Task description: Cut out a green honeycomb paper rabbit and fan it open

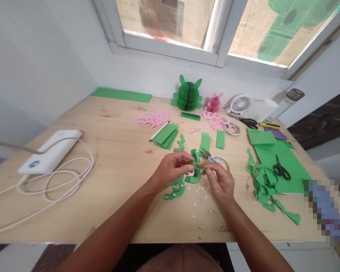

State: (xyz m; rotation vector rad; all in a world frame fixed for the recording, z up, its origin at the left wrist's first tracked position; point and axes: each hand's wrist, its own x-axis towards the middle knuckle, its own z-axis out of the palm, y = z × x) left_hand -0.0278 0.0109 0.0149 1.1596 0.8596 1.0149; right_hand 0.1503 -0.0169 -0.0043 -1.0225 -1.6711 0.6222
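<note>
"What's your workplace like?"

"A pale wooden counter (116, 158) against a white wall (147, 68), below a window (170, 41). White paper bits (194, 204) litter it near me."

"And your hands?"

"My left hand (170, 170) is clamped on a wavy green paper piece (194, 176), just above the counter's front middle. My right hand (222, 184) has its fingertips at the piece's right edge; whether they pinch it, I can't tell."

"Any writing?"

"Print shows on the sheets (282, 34) behind the glass, too small to read. My white power strip (55, 149) has a round emblem (34, 164), unreadable too."
</note>
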